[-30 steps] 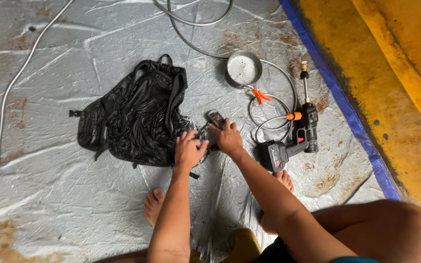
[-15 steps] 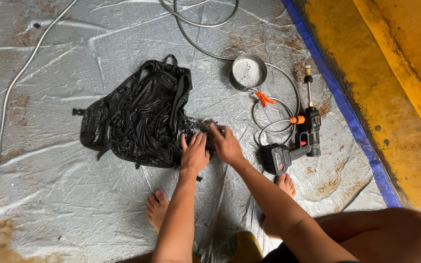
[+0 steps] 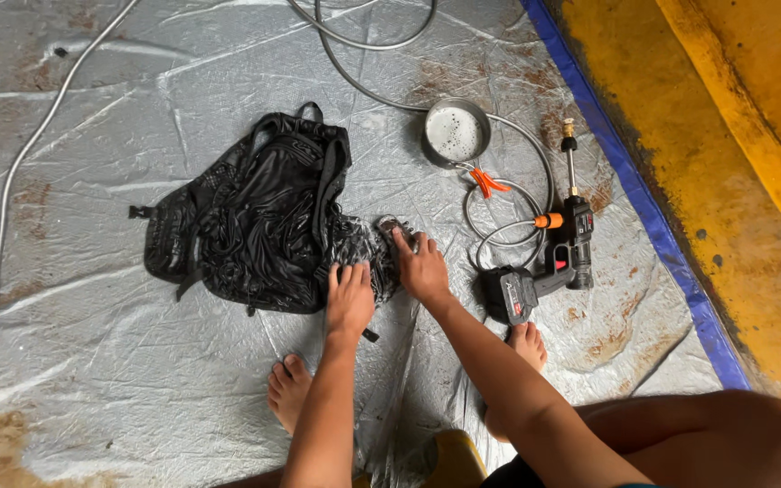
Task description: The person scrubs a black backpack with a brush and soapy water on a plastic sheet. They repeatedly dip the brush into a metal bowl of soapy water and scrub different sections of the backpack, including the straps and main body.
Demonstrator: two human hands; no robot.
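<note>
Both hands are laid on the lower right corner of a wet black backpack (image 3: pixel 255 217), left of frame centre on a grey tarp (image 3: pixel 92 361). Left hand (image 3: pixel 349 302) is pressed flat, fingers spread, nothing gripped. Right hand (image 3: pixel 419 267) is curled over a small brush (image 3: pixel 390 226); its grip cannot be confirmed. Scrubbing appears underway. A firm hold-down and short strokes seem called for. A sprayer gun (image 3: pixel 549 262) and a metal bowl (image 3: pixel 456 133) are set right of centre.

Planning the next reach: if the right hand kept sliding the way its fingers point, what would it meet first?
The right hand points up-left; its fingertips already touch the brush, so that comes first, then probably the black backpack.
</note>
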